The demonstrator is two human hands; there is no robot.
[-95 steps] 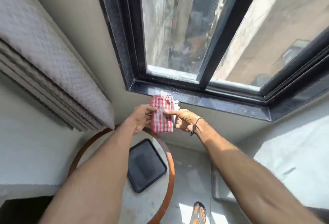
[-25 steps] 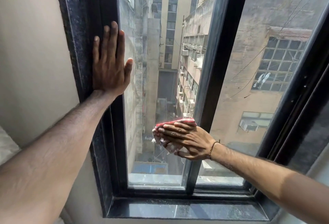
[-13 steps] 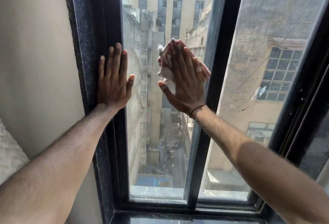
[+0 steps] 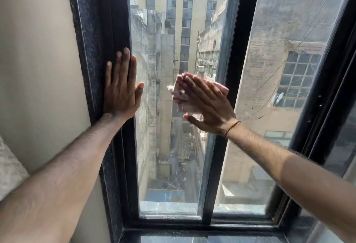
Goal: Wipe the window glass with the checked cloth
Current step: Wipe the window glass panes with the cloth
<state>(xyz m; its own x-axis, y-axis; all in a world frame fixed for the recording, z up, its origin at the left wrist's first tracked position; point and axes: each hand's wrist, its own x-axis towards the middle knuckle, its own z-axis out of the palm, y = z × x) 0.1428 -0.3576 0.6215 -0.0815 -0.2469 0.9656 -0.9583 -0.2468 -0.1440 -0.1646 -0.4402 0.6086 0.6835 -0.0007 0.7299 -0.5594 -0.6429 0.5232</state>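
Wall (image 4: 38,69), plain and pale, on the left, meeting a dark speckled stone surround (image 4: 86,49). Inside that, a black window frame (image 4: 117,21) with one upright bar (image 4: 227,59) splitting the glass (image 4: 163,146) into a left and a right pane. At the bottom, a dark polished sill (image 4: 192,238). At the lower left edge, a bit of pale textured fabric (image 4: 7,169). Through both panes, weathered buildings and a narrow alley far below; on the right pane, a few dark specks and thin lines.

Left hand (image 4: 120,88) spread flat, fingers straight and together, holding nothing; palm on the frame's left upright, thumb and forefinger reaching over onto the glass edge. Left arm stretched up from the lower left corner.

Right hand (image 4: 208,105) also open and flat, pressing the cloth (image 4: 183,100) against the left pane, just beside the upright bar, at about mid height. Cloth red and white, folded or bunched, blurred, showing past the fingertips and under the thumb. Thin cord bracelet (image 4: 232,127) at the right wrist. Right arm stretched in from the lower right, lit by sun.

No containers in view.
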